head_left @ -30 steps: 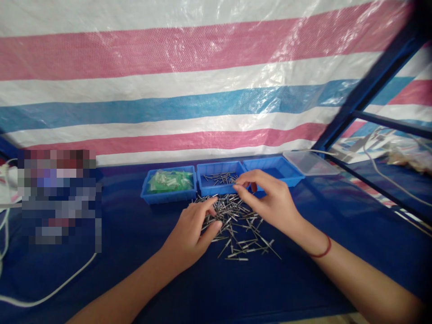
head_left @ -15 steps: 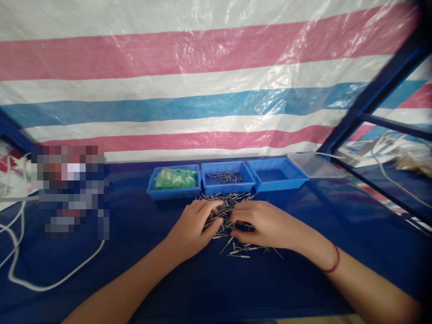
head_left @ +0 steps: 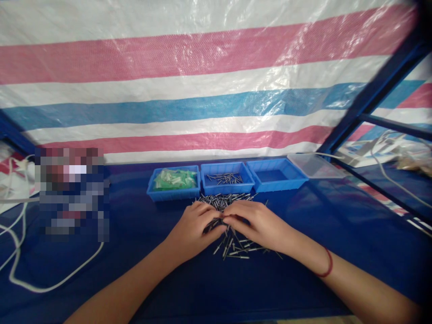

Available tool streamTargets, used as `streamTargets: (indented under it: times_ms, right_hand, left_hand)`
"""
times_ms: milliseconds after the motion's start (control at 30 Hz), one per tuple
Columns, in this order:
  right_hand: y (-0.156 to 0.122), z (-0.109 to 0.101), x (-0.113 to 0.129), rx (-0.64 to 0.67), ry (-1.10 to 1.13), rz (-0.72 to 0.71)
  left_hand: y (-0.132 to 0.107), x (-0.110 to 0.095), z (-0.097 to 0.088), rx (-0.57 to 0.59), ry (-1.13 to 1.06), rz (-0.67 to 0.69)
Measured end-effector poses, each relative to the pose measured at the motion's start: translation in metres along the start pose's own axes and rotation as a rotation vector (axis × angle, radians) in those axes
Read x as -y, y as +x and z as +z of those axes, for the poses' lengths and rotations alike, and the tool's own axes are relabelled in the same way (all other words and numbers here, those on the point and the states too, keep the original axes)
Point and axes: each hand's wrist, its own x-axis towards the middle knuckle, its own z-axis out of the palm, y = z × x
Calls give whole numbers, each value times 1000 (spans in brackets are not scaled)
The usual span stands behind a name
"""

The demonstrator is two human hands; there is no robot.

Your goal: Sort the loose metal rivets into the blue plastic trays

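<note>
A heap of small metal pins [head_left: 224, 200] lies on the dark blue table cloth [head_left: 141, 234] in front of three blue trays. My left hand [head_left: 194, 229] rests on the heap's left side with its fingers curled over the pins. My right hand [head_left: 258, 223] lies on the right side, fingers bent down onto the pins, its fingertips meeting those of the left hand at the middle. The left tray [head_left: 153, 193] holds green plastic parts, the middle tray [head_left: 249, 183] holds several pins, and the right tray [head_left: 297, 177] shows only its blue floor.
A clear plastic lid [head_left: 312, 165] lies right of the trays. A white cable [head_left: 50, 283] loops over the table at the left. A striped tarp [head_left: 202, 90] hangs behind. A blue frame bar [head_left: 371, 94] slants at the right, with cables beyond it.
My right hand came back from the middle tray down onto the pin heap and closed in toward my left hand. The left hand stayed on the heap.
</note>
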Motion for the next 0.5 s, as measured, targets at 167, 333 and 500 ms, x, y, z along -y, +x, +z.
streamTargets:
  times_ms: [167,333,500]
  right_hand:
    - [-1,3,5,-98,148,70]
    - [0,4,7,-145,206,117]
    - [1,7,6,-178,264,156]
  left_hand:
    - [-1,-1,0,-21,-54,11]
    - [1,1,0,-153,-136,-89]
    - [1,0,0,-228,-226,-127]
